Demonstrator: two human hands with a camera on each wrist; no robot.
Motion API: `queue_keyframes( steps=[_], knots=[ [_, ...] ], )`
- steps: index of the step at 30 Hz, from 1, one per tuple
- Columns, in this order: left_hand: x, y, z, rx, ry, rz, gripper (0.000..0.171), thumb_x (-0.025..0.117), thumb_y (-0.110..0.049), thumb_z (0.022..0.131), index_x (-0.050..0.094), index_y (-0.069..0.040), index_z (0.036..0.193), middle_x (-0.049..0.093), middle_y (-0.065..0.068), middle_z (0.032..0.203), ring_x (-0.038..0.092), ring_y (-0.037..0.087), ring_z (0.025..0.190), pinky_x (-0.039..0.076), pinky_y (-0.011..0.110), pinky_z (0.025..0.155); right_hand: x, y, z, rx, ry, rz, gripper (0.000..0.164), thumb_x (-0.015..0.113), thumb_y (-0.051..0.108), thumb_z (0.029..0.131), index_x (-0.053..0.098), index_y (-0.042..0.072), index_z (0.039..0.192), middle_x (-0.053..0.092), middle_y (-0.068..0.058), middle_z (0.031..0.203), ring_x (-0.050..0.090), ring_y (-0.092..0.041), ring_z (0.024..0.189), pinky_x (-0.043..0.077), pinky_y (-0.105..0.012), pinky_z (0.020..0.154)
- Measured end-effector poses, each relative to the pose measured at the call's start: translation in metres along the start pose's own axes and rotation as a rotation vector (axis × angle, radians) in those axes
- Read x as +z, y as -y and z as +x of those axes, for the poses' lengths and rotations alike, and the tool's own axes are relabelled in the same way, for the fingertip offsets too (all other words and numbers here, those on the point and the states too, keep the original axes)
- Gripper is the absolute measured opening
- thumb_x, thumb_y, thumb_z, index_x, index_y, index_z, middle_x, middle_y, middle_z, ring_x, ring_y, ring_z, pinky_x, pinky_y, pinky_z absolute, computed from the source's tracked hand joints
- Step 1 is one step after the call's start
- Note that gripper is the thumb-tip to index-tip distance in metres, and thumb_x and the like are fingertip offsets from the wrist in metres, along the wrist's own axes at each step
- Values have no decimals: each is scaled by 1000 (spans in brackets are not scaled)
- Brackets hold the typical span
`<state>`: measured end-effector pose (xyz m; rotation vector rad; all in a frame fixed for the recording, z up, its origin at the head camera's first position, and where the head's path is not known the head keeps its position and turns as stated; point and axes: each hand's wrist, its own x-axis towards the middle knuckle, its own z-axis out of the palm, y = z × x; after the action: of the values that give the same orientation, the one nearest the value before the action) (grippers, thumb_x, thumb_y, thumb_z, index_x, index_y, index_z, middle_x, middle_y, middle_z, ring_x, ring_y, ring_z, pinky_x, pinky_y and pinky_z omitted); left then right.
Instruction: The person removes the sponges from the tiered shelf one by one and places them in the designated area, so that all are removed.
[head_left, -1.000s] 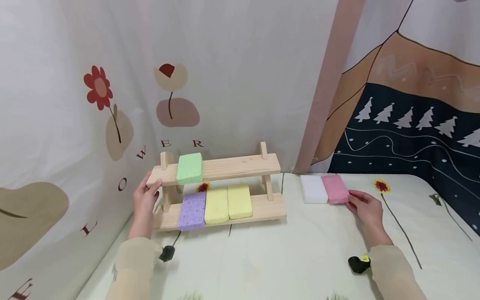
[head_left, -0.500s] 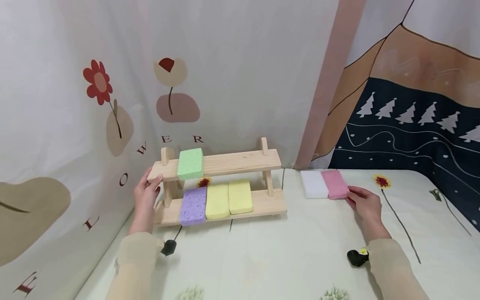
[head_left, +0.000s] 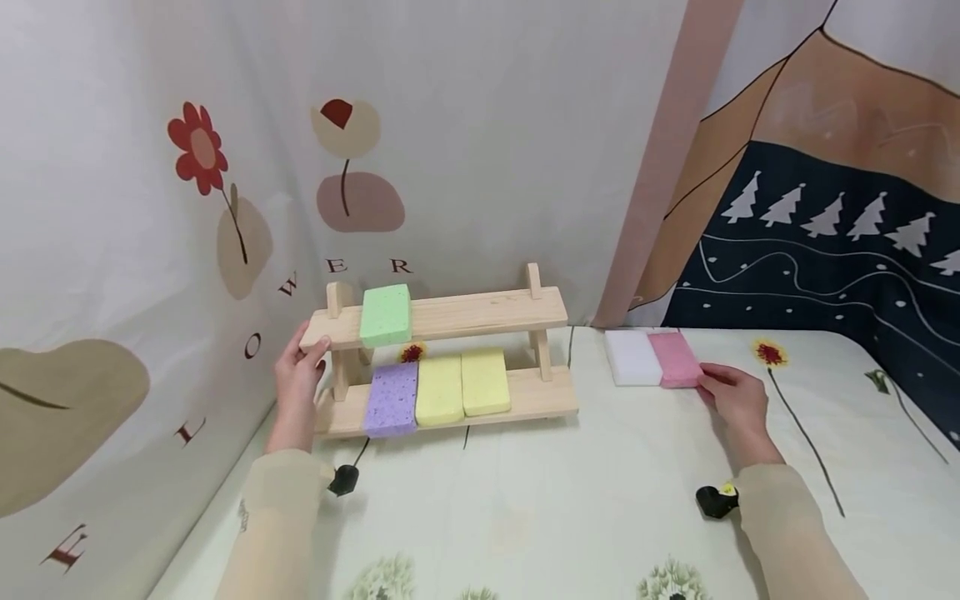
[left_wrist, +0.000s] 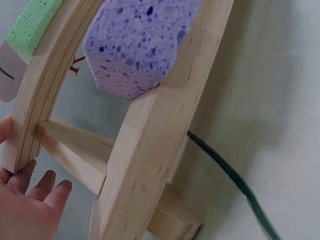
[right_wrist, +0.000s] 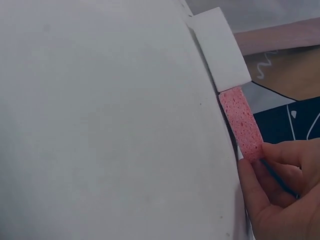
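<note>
A two-tier wooden shelf (head_left: 487,310) stands left of centre in the head view. My left hand (head_left: 297,375) grips the left end of its upper board, thumb on top and fingers below. On that board sits a green sponge (head_left: 386,315). The lower board bears a purple sponge (head_left: 392,400) and two yellow sponges (head_left: 440,389), side by side. Off to the right, a white foam block (head_left: 633,358) lies on the table against a pink sponge (right_wrist: 241,122). My right hand (head_left: 737,406) pinches the pink sponge's near right end between thumb and fingers.
A pale printed cloth (head_left: 510,508) covers the table. Behind the shelf hangs a white curtain (head_left: 487,142) with flower prints, and a dark tree-patterned cloth (head_left: 817,267) hangs at the right. Each wrist carries a small black device (head_left: 717,502).
The whole scene sits a little higher in the head view, as the camera has tilted down. Both hands keep their hold, and the sponges and shelf show no clear shift.
</note>
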<state>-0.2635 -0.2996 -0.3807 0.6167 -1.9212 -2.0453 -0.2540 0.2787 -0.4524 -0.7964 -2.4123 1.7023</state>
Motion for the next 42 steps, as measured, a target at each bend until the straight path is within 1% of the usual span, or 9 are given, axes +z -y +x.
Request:
queue_keyframes(
  steps=[2, 6, 10, 17, 22, 23, 29, 38, 42],
  knots=[
    [0, 0, 1, -3, -2, -8, 62, 61, -30, 99, 35, -32, 155, 34, 2, 163, 37, 15, 147, 29, 36, 125, -1, 1, 0, 2, -7, -6, 44, 54, 19, 103, 50, 5, 145, 49, -19, 149, 57, 1, 91, 49, -1, 62],
    [4, -2, 3, 8, -2, -2, 62, 62, -29, 99, 36, -32, 155, 37, 4, 161, 41, 13, 143, 31, 35, 124, -4, 3, 0, -5, -9, -1, 44, 54, 16, 103, 50, 4, 145, 50, -21, 147, 56, 5, 85, 52, -3, 63],
    [6, -3, 4, 13, -1, -21, 62, 62, -26, 99, 36, -30, 155, 36, 4, 161, 40, 13, 144, 32, 35, 124, -7, 5, -1, -12, 17, 11, 44, 52, 14, 103, 48, 2, 146, 50, -22, 146, 55, 9, 82, 55, -6, 67],
    [6, -7, 5, -2, -3, -41, 61, 62, -26, 99, 37, -32, 154, 37, 3, 161, 39, 13, 144, 30, 34, 125, -12, 7, -4, -40, 71, -2, 46, 49, 19, 105, 45, 0, 147, 49, -21, 146, 54, 11, 80, 55, -7, 71],
    [6, -8, 5, -14, 0, -57, 61, 62, -26, 99, 37, -33, 154, 36, 4, 161, 40, 13, 144, 29, 34, 125, -15, 12, -6, -37, 63, -4, 47, 51, 22, 104, 46, 3, 147, 56, -12, 134, 56, 14, 75, 55, -7, 71],
    [6, -8, 5, -16, 1, -64, 61, 62, -26, 99, 36, -33, 154, 36, 4, 162, 39, 13, 144, 29, 34, 125, -16, 13, -6, -33, 57, -4, 48, 52, 23, 104, 46, 4, 147, 59, -7, 128, 56, 14, 75, 55, -7, 71],
    [6, -8, 2, -17, 2, -76, 61, 62, -26, 99, 37, -32, 154, 34, 3, 162, 38, 13, 146, 28, 34, 125, -19, 20, -9, -29, 41, 9, 47, 54, 24, 103, 48, 7, 147, 60, 10, 111, 57, 13, 78, 55, -6, 74],
    [2, -5, 1, -23, -7, -80, 60, 62, -24, 99, 38, -33, 153, 35, 2, 162, 38, 14, 146, 28, 34, 125, -18, 23, -17, -28, 63, 73, 49, 58, 22, 101, 49, 5, 146, 59, 18, 97, 61, 11, 80, 57, -11, 77],
    [0, -3, 0, -24, -11, -71, 60, 62, -24, 99, 38, -33, 153, 35, 2, 162, 38, 14, 146, 29, 34, 125, -16, 24, -22, -37, 90, 135, 50, 60, 21, 100, 49, 4, 145, 59, 21, 91, 62, 9, 80, 58, -12, 76]
  ],
)
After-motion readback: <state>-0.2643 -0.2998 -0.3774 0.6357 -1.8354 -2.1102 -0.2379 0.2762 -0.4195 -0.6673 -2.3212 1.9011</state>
